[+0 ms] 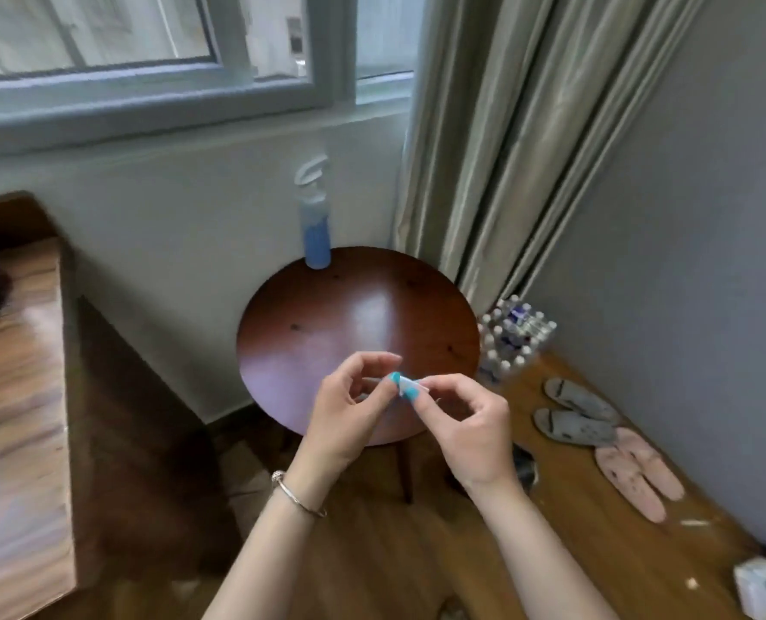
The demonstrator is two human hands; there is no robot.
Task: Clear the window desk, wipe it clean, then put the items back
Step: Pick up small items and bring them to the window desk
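Both forearms are reaching up from six o'clock and meeting over the near edge of the round wooden table [359, 306], the left wrist wearing a thin bracelet [298, 495]. Between them the left hand [350, 409] and the right hand [466, 422] are pinching a small white and teal item [402, 383], thumb and fingertips of each hand closing on opposite ends while the other fingers are curling loosely. Holding it at both ends like this suggests the person is pulling it open or unfolding it, perhaps a wipe sachet, though blur is making its identity uncertain. It is hovering just above the tabletop at about six o'clock on the round surface, not resting on it.

At twelve o'clock on the table, a blue spray bottle [316, 226] is standing upright against the wall under the window [148, 82], probably set there to be handy for wiping. Slippers [578, 409] and a pack of bottles [515, 337] are lying on the floor at three o'clock, beside the curtain [506, 127].
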